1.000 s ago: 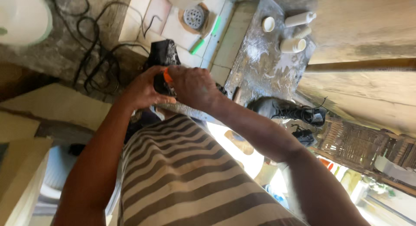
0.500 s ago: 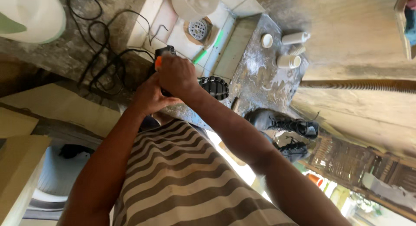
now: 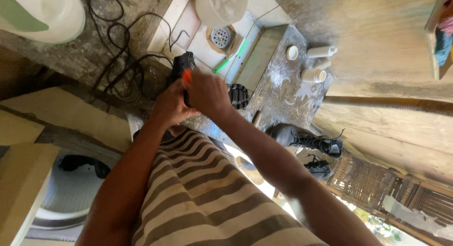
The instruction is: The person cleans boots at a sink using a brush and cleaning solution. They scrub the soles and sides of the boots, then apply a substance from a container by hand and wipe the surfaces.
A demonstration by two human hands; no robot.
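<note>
Both my hands hold a black power tool (image 3: 181,66) with an orange part, out in front of my striped shirt. My left hand (image 3: 171,105) grips the tool's body from below. My right hand (image 3: 207,92) wraps over its top, hiding most of it. A black cable (image 3: 122,62) runs in loops from the tool across the rough concrete floor. The tool sits above the edge of a tiled floor section (image 3: 188,26).
A white bucket (image 3: 221,5) stands by a round floor drain (image 3: 220,37) with a green stick (image 3: 235,55) near it. White pipe fittings (image 3: 315,62) lie on a dusty slab. Black boots (image 3: 306,140) lie at right. A white tub (image 3: 47,12) is top left.
The view has shifted, so my hands and the tool sit higher and nearer the tiles. My right hand has closed further over the tool.
</note>
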